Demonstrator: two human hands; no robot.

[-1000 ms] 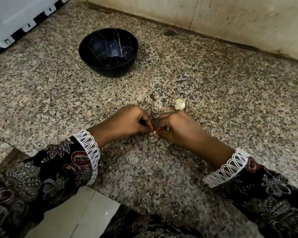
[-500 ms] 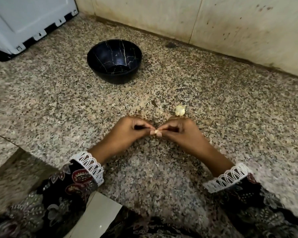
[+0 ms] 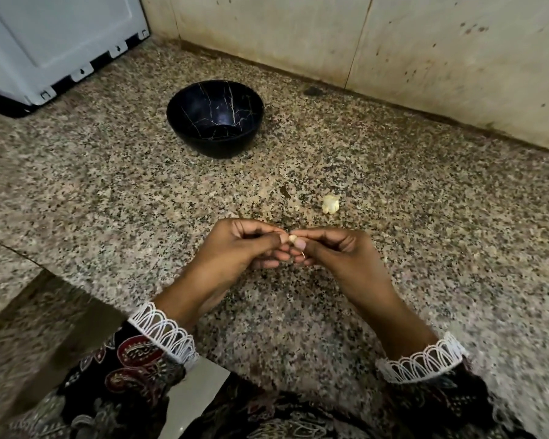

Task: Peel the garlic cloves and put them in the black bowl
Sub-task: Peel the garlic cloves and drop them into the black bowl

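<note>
Dim, soft indoor light from above and ahead of the hands (image 3: 286,248). Faint shadow beneath the wrists. Pale sheen inside the black bowl (image 3: 215,117) beyond. Wide-angle bending and smeared blur toward the lower corners.

Speckled granite countertop (image 3: 108,191) running back to a stained beige tiled wall (image 3: 425,58). White appliance (image 3: 54,36) parked in the far left corner. Pale floor tile (image 3: 191,403) peeks out below the counter's front edge.
</note>
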